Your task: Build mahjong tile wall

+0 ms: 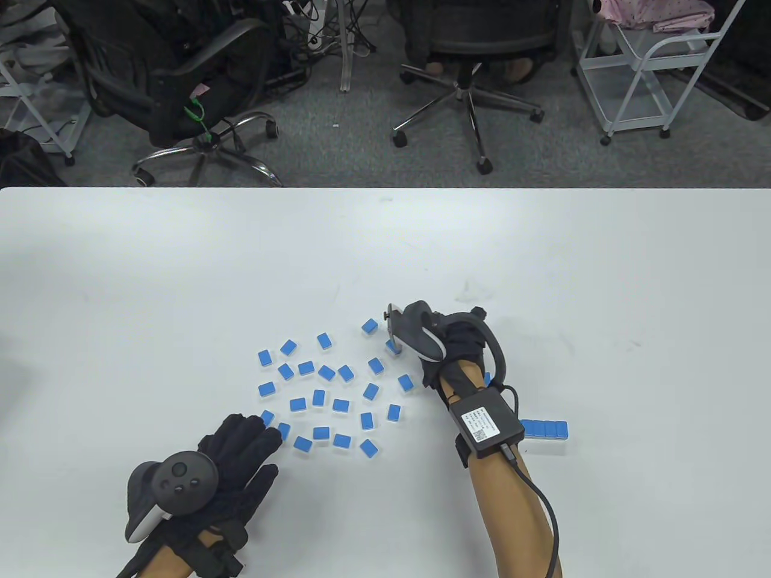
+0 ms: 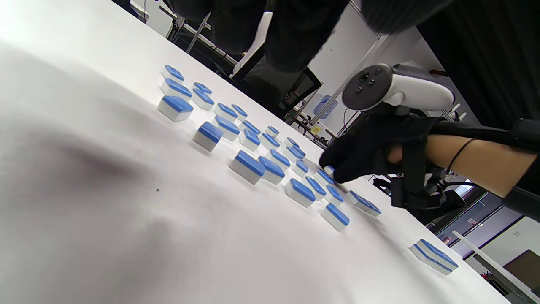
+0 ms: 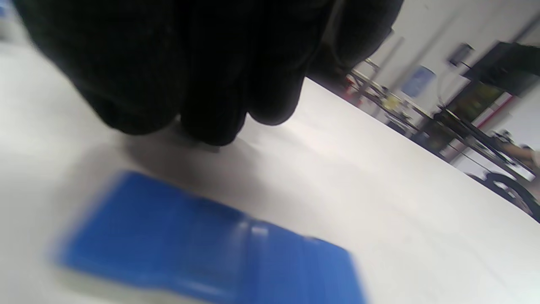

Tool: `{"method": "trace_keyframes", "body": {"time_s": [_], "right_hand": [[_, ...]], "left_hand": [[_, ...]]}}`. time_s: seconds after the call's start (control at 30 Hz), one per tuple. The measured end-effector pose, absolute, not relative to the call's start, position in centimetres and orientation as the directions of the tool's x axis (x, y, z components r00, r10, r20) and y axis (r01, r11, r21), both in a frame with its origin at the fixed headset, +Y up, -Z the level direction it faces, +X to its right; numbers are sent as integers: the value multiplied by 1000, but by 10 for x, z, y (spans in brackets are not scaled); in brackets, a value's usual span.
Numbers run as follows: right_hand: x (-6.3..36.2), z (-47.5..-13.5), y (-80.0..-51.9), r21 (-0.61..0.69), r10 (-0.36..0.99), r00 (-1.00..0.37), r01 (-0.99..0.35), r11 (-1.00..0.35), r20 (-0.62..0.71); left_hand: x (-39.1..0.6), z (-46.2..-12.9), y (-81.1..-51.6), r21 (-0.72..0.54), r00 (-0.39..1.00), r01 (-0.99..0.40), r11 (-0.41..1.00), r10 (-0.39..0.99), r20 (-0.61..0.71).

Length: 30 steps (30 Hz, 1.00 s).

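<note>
Picking one tile out of the scatter is the step in hand, judged from the right hand (image 1: 430, 352) reaching down at the far right edge of the loose tiles (image 1: 328, 394) on the tabletop (image 1: 181, 271). In the left wrist view its fingertips (image 2: 337, 171) are curled down onto a single tile (image 2: 329, 170), apparently pinching it; the right wrist view is too blurred to confirm the grip. The left hand (image 1: 232, 463) rests flat with fingers extended, its tips touching the tiles at the near left edge of the scatter, holding nothing. The started row (image 1: 545, 428) lies well apart to the right, beyond the right forearm. Grip the tile by its short sides, lift it clear of its neighbours, and set it blue side up, flush against the end of the row, so the line stays straight.
</note>
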State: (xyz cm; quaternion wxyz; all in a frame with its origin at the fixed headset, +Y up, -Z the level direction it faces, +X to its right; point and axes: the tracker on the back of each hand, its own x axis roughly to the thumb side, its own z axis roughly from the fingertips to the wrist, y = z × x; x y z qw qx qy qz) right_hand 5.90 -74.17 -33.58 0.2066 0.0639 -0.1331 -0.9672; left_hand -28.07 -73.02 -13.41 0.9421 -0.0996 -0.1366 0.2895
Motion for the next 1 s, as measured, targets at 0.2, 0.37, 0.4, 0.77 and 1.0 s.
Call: {"method": "trace_keyframes", "body": {"time_s": [0.2, 0.37, 0.4, 0.77, 1.0], "right_hand": [[143, -329, -735, 425, -399, -892, 283, -860, -212], [168, -319, -740, 412, -295, -938, 200, -889, -180], [167, -315, -740, 419, -284, -946, 198, -886, -155], [158, -305, -742, 349, -240, -968, 202, -915, -68], [156, -305, -743, 347, -236, -971, 205, -915, -48]], "left_hand": [[-281, -135, -730, -272, 795, -517, 812, 573, 197], [-279, -135, -731, -274, 794, -519, 810, 575, 196], [-279, -135, -731, -276, 794, -518, 809, 575, 195], [-278, -133, -731, -284, 792, -520, 805, 580, 193], [-280, -134, -731, -284, 792, -522, 804, 581, 188]]}}
